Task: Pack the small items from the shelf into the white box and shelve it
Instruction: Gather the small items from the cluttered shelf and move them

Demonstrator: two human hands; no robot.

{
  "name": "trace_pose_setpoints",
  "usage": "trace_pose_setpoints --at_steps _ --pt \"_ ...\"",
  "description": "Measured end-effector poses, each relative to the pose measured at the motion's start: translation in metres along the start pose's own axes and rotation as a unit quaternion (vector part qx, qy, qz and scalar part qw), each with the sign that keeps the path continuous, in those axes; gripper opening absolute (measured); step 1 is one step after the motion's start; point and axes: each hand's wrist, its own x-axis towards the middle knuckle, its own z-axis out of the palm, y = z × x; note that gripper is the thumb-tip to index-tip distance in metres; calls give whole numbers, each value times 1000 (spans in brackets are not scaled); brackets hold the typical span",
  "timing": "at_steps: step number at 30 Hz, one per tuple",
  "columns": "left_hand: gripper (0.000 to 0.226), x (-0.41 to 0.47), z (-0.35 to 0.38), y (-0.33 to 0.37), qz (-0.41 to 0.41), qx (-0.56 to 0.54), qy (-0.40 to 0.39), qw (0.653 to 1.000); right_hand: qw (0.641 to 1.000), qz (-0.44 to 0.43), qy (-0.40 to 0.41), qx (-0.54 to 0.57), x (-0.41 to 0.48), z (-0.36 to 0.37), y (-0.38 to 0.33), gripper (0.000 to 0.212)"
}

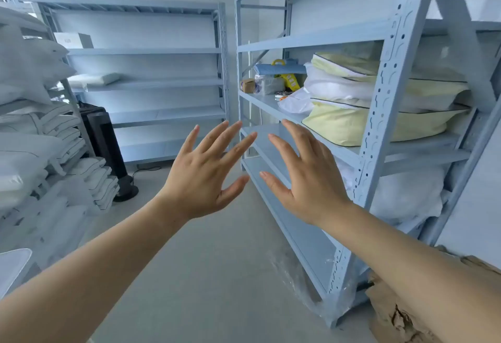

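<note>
My left hand [206,171] and my right hand [303,177] are held out in front of me, side by side, fingers spread, holding nothing. They hover in the aisle, well short of the blue metal shelf [271,104] on the right. At that shelf's far end lie small items: a small cardboard box [248,85], a clear plastic bag [268,85], a yellow tool [287,77] and a folded blue cloth [273,69]. A white box [73,40] stands on the upper left of the far shelf unit.
Yellow and white pillows [379,106] fill the near end of the right shelf. White bedding [35,131] is stacked on the left rack. A black tower fan [108,147] stands on the floor by the far shelf unit [162,82]. Crumpled brown paper [423,304] lies at the bottom right.
</note>
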Motion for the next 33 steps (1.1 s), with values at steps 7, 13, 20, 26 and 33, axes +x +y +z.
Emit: trace_pose_setpoints --at_steps 7,13,20,26,33 --pt "60 13 47 -73 -43 -22 -3 999 1000 9 11 11 53 67 -6 58" --pt "60 13 89 -125 -44 -27 -38 998 999 34 -2 40 87 130 -14 57" --pt "59 22 140 -186 -79 -32 -56 995 996 44 -20 75 139 203 -17 53" --pt "60 57 201 -233 -197 -96 -12 976 996 -8 -27 85 194 270 0 51" --pt "58 119 283 -317 -173 -65 -59 981 995 -28 -44 89 289 366 41 51"
